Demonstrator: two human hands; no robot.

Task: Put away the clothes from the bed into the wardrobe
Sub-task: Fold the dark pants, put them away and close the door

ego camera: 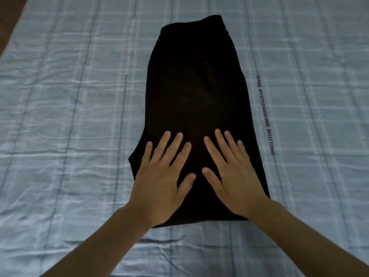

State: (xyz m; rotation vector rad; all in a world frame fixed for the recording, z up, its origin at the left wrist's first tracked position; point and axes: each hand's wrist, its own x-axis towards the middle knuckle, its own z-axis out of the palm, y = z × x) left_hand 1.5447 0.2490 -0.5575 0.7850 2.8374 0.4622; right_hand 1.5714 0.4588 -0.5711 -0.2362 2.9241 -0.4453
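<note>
The black garment [196, 108] lies flat on the bed [60, 116], running from the upper middle of the frame down to the lower middle, narrower at its far end and wider toward the bottom. It is folded lengthwise into a long dark panel; its cloth is so dark that seams and details cannot be made out, though a band-like edge shows at its far end.

Both hands rest palm-down on the lower part of the garment, side by side. The left hand [161, 182] sits on the left portion, near the garment's left edge, with fingers straight and spread and the thumb angled inward. The right hand [231, 176] sits on the right portion, fingers likewise straight and fanned, thumb pointing toward the left hand. The two thumbs are near each other but apart. Neither grip is closed on anything: the fingers lie flat against the cloth. Both bare forearms enter from the bottom corners of the frame.

The bed is covered with a light blue checked sheet, wrinkled in places. A line of printed lettering [266, 116] runs along the sheet just to the right of the garment. A brown strip [8, 21] shows at the upper left corner, beyond the bed's edge.
</note>
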